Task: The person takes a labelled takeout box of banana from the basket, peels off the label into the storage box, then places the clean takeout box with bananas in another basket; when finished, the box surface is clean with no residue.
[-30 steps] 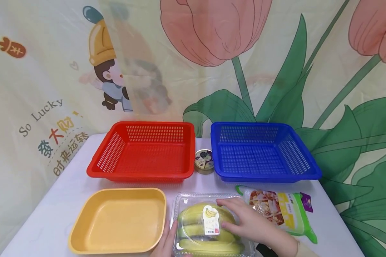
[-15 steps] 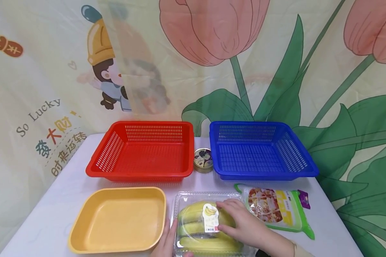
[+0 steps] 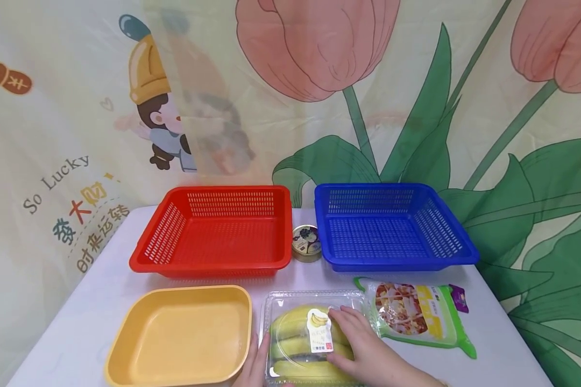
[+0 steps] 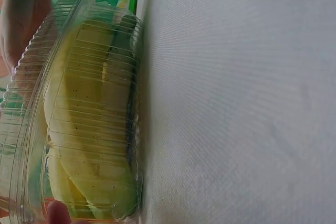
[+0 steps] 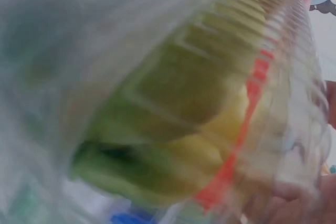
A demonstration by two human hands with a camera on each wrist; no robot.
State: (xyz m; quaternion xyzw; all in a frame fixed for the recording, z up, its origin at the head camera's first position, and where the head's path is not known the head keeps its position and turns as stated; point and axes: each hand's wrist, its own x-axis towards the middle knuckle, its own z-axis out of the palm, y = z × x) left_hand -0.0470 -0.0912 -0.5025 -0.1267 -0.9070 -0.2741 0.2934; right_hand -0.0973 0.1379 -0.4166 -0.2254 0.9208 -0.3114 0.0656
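A clear plastic clamshell box [image 3: 279, 302] of bananas [image 3: 289, 324] stands on the white table, its lid down and a white label [image 3: 320, 333] on top. My left hand [image 3: 253, 368] lies along the box's left side with straight fingers. Its thumb tip [image 4: 58, 212] shows at the box's front wall in the left wrist view. My right hand [image 3: 363, 349] rests on the lid, its thumb and fingers spread at the label's right edge. In the right wrist view the box side fills most of the picture, with a red strip [image 5: 231, 166] across it.
To the left of the box sits a yellow tray [image 3: 179, 290]. Behind stand a red basket [image 3: 210, 267] and a blue basket [image 3: 402, 263], with a small round tin [image 3: 306, 244] between them. A green-edged food bag [image 3: 411, 312] lies right of the box.
The head view has shifted slightly. My right wrist has moved a little, and its dark band has gone out of the head view. Both hands stay at the box.
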